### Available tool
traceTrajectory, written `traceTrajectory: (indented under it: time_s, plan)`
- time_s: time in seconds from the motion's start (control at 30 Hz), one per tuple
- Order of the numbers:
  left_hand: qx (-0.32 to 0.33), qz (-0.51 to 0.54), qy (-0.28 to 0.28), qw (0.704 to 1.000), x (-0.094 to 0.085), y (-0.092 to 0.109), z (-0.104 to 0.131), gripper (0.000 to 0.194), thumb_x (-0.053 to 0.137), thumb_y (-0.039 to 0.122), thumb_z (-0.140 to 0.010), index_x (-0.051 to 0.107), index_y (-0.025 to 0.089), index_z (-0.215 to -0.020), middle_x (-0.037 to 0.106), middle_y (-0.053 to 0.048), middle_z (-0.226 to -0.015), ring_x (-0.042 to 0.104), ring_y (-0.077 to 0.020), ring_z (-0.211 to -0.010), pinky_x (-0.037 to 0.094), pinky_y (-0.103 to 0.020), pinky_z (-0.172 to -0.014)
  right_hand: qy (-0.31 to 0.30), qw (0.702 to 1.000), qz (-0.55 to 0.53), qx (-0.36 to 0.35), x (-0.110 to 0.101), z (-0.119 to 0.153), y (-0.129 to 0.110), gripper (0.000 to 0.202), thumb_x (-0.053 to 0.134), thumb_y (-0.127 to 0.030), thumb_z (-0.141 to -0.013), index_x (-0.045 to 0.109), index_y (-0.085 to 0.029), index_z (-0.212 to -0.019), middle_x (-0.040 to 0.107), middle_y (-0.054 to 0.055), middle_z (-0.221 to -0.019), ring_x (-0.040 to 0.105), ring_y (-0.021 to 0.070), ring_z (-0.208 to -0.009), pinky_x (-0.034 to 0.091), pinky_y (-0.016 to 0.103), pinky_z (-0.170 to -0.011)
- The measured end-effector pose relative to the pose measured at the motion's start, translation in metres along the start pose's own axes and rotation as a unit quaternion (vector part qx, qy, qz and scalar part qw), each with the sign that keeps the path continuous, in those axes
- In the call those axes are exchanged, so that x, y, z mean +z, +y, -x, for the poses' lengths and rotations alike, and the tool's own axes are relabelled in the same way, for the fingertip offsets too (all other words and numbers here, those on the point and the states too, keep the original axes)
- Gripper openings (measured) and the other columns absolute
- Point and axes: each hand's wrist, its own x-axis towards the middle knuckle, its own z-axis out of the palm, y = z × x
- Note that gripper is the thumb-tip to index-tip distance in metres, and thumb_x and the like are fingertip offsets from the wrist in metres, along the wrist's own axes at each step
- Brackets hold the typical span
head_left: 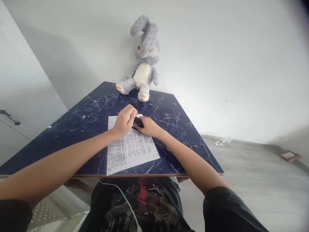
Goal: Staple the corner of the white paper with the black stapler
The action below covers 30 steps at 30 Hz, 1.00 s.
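Note:
A black stapler [138,121] with a silvery part along its side lies over the upper part of a printed paper sheet [132,151]. My left hand [125,120] is closed at its left end, with the fingers bent and the thumb against it. On the other side, my right hand [150,126] grips the stapler's right end, its fingers mostly hidden under the palm. The sheet lies on a dark blue, marble-patterned table [91,111], its lower left corner at the front edge. Whether the sheet's edge sits between the stapler's jaws cannot be seen.
A grey plush rabbit [143,75] sits at the table's far end against the white wall. A white cable [120,190] runs down in front of my shirt. On the floor to the right lie a clear plastic item [222,141] and a brown package [289,155].

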Motion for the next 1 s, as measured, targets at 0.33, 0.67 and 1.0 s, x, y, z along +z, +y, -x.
traceTrajectory:
  time_s: [0.33, 0.67, 1.0]
  plan:
    - [0.01, 0.053, -0.069, 0.996, 0.006, 0.003, 0.003, 0.028, 0.036, 0.026, -0.109, 0.054, 0.02, -0.089, 0.058, -0.006, -0.09, 0.057, -0.0201, -0.086, 0.048, -0.036, -0.084, -0.004, 0.986, 0.026, 0.162, -0.075, 0.1, 0.097, 0.04, 0.065, -0.055, -0.091, 0.063, -0.019, -0.109, 0.071, 0.014, -0.101, 0.064, 0.0269, -0.085, 0.049, 0.038, -0.072]
    - [0.037, 0.067, -0.128, 0.989, 0.002, 0.004, 0.004, 0.027, 0.034, 0.027, -0.109, 0.054, 0.021, -0.092, 0.059, -0.008, -0.094, 0.056, -0.0215, -0.089, 0.05, -0.038, -0.086, -0.031, 0.991, 0.07, 0.112, -0.077, 0.059, 0.178, 0.062, 0.045, -0.052, -0.101, 0.045, -0.023, -0.156, 0.039, 0.015, -0.166, 0.031, 0.035, -0.156, 0.023, 0.057, -0.129]
    - [0.15, 0.077, -0.163, 0.972, 0.005, 0.011, 0.011, 0.021, 0.04, 0.023, -0.102, 0.056, 0.022, -0.088, 0.065, -0.009, -0.09, 0.063, -0.0221, -0.088, 0.055, -0.038, -0.08, -0.113, 0.988, 0.091, 0.055, 0.023, -0.076, 0.07, 0.058, 0.04, -0.033, -0.109, 0.031, -0.014, -0.163, 0.022, 0.017, -0.172, 0.015, 0.0305, -0.162, 0.009, 0.058, -0.13]
